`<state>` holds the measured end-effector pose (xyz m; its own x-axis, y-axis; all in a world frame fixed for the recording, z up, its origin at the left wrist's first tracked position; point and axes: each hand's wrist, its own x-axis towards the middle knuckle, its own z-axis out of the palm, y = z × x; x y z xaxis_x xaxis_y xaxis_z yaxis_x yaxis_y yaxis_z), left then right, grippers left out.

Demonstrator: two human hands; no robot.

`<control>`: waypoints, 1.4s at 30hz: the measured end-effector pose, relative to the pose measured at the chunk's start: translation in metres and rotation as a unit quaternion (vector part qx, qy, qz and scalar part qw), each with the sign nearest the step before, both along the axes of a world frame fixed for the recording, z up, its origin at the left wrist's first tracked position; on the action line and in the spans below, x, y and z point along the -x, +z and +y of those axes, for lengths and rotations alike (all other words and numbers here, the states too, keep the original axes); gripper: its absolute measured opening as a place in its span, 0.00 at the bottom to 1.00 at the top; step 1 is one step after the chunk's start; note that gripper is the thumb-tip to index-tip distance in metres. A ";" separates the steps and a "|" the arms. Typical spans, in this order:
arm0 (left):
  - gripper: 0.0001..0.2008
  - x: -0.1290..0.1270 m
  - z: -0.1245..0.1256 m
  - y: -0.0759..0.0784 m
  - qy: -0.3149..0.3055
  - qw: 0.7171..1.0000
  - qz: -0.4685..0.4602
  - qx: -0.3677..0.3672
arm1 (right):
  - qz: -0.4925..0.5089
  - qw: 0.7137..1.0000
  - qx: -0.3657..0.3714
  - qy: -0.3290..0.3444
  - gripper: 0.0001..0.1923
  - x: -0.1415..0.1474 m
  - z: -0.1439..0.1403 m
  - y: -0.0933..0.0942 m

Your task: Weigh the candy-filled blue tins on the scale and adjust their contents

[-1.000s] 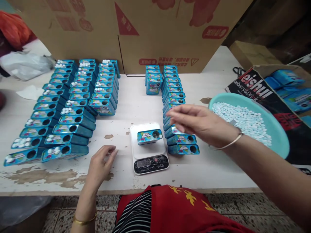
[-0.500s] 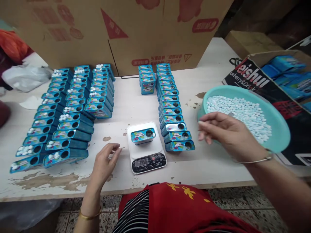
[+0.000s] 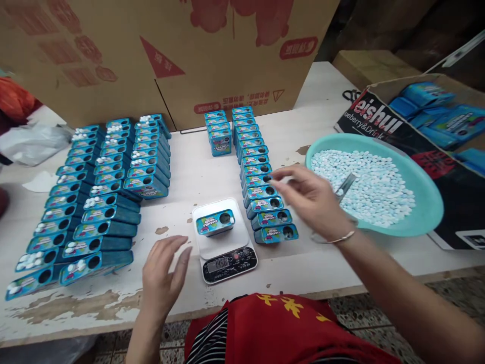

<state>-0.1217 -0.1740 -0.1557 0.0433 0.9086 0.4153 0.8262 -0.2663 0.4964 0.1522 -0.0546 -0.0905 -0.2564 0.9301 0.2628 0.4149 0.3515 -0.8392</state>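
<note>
On the white kitchen scale (image 3: 246,235), whose display seems to read 145.6, lies a blue candy tin (image 3: 212,222) with a round hole in its top and a white candy at the hole's edge. Left of the scale hovers my left hand (image 3: 162,273), thumb and fingers apart and nothing in it. My right hand (image 3: 312,202) is above the table between a row of blue tins (image 3: 271,219) and the turquoise bowl (image 3: 435,202). Its thumb and forefinger are pinched together; a tiny pale spot shows at the tips, too small to name. Small white and pale blue candies (image 3: 379,187) fill the bowl.
Several rows of blue tins (image 3: 109,215) stand at left, many with white candies on top. A clear scoop (image 3: 345,186) rests in the bowl. Behind stands a large cardboard box (image 3: 151,30); at right, an open carton (image 3: 379,119) holds more blue tins.
My right hand has moved left from the bowl's edge toward the row of tins, still pinched. My left hand has opened wider near the scale. The camera view has shifted slightly.
</note>
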 end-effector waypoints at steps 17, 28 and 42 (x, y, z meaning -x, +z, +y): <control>0.20 -0.026 0.033 0.029 -0.103 0.987 0.107 -0.067 | -0.445 0.847 0.246 -0.158 0.43 -0.216 0.026 -0.075; 0.08 0.006 -0.001 0.002 0.053 0.999 0.000 -0.003 | -0.325 0.874 0.155 -0.327 0.04 -0.200 0.010 -0.048; 0.07 0.003 -0.011 -0.007 0.027 0.999 -0.043 -0.003 | 0.163 0.943 0.268 0.112 0.09 0.033 -0.003 0.009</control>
<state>-0.1251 -0.1853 -0.1628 -0.0425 0.9065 0.4201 0.7936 -0.2248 0.5654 0.1192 -0.0578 -0.0813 -0.4488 0.8841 -0.1302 0.0698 -0.1106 -0.9914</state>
